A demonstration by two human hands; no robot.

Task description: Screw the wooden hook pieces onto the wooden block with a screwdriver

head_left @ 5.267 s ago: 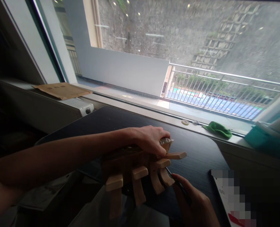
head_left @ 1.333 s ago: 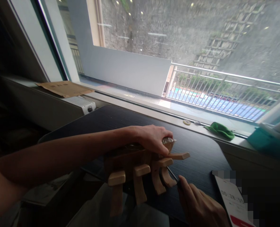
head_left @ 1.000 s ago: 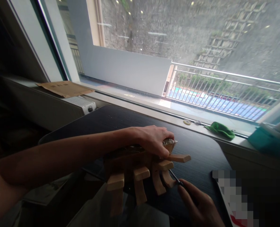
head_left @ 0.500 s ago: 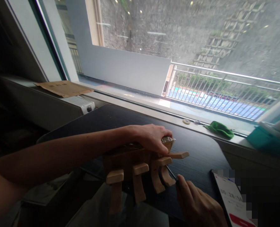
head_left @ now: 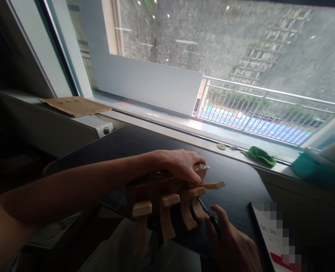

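A wooden model [head_left: 162, 204] with several stubby legs sticks out over the near edge of a dark table [head_left: 145, 145]. My left hand [head_left: 181, 165] lies on top of it, fingers curled over its far end, pressing it down. My right hand [head_left: 231, 245] is closed around a thin dark tool [head_left: 209, 217], whose tip reaches in among the model's legs at its right side.
A phone or card [head_left: 269, 236] lies on the table at the right. On the window sill sit a green cloth [head_left: 259, 155], a small ring [head_left: 221, 146] and a teal box [head_left: 314, 170]. At the left are a white heater [head_left: 95, 124] and cardboard [head_left: 71, 105].
My right hand has shifted slightly to and fro with the tool near the model's legs. The left hand has stayed on the model.
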